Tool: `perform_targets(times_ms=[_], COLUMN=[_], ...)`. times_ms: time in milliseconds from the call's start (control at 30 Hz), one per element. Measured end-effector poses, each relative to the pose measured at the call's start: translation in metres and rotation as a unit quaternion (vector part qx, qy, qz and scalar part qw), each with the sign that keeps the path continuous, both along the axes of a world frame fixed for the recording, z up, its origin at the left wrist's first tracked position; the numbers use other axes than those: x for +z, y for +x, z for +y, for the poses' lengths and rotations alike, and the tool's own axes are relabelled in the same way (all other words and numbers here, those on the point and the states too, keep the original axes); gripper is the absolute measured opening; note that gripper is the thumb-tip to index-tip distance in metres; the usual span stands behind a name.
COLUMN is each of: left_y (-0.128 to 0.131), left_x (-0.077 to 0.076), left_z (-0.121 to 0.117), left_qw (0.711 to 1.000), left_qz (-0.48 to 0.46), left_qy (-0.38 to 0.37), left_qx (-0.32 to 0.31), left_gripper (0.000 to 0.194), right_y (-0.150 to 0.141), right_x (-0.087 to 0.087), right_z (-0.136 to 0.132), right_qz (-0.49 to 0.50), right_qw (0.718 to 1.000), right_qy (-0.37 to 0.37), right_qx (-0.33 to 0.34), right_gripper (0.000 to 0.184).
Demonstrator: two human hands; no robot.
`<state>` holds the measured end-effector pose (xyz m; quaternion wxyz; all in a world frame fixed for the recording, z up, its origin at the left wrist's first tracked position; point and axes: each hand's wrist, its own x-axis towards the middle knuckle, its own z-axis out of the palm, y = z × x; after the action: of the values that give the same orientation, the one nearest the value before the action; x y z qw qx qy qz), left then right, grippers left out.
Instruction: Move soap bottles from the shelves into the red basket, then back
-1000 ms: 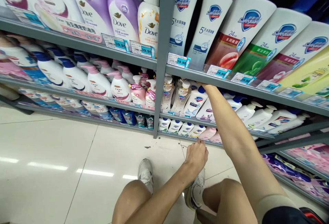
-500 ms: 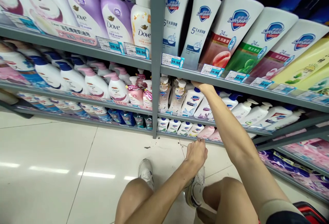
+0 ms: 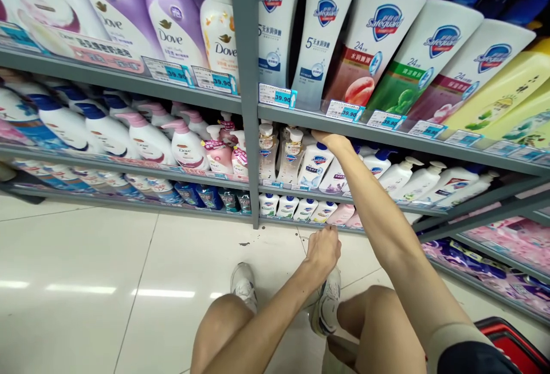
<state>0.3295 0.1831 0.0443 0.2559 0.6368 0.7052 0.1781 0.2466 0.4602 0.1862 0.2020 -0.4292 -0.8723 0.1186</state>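
Note:
My right hand (image 3: 332,140) reaches in beneath the upper right shelf board, over the middle row of bottles. Its fingers are hidden by the board, so what they touch does not show. Just below and beside it stand a white Safeguard pump bottle (image 3: 315,166) and a white bottle with a lavender label (image 3: 334,176). My left hand (image 3: 324,248) is closed in a loose fist above the floor, in front of the bottom shelf. Nothing sticks out of it. Behind it in the picture are small pink bottles (image 3: 341,214) on that shelf.
A grey upright post (image 3: 246,76) parts Dove bottles on the left from Safeguard bottles on the right. Large Safeguard bottles (image 3: 380,30) stand above price tags (image 3: 344,111). Pink packages (image 3: 511,231) fill shelves at right. A red basket (image 3: 511,339) sits beside my right leg.
The view has shifted slightly, so the shelves appear farther left and more of the red basket shows. My right hand stays under the board and my left hand stays closed.

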Motion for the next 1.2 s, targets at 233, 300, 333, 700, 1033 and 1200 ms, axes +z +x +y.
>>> perform_targets(times_ms=[233,300,333,700,1033,1200], left_y=[0.000,-0.001,-0.001,-0.014,-0.005,0.004], left_x=[0.006,0.005,0.004,-0.006,-0.030,-0.032], left_z=[-0.003,-0.004,-0.004,-0.007,-0.017,-0.016], left_qw=[1.000,1.000,1.000,0.996,0.985,0.981], left_qz=[0.009,0.013,0.016,0.081,0.159,0.175], left_qy=[-0.017,-0.011,-0.004,-0.027,-0.066,-0.074], left_qx=[-0.007,-0.009,-0.009,-0.008,-0.028,-0.032], left_gripper=[0.036,0.035,0.034,0.029,0.035,0.036], right_y=[-0.002,-0.001,0.002,0.138,0.257,0.285], right_x=[0.011,0.012,0.010,-0.118,-0.177,-0.182], right_z=[-0.016,-0.030,-0.040,-0.181,-0.131,-0.118], right_qz=[0.001,-0.003,-0.006,0.113,0.262,0.311], right_qw=[1.000,0.998,0.996,0.982,0.926,0.888], right_qy=[0.007,0.051,0.071,0.149,0.069,0.035], right_qx=[0.011,-0.031,-0.059,0.001,-0.262,-0.335], right_gripper=[0.050,0.043,0.041,0.042,0.032,0.032])
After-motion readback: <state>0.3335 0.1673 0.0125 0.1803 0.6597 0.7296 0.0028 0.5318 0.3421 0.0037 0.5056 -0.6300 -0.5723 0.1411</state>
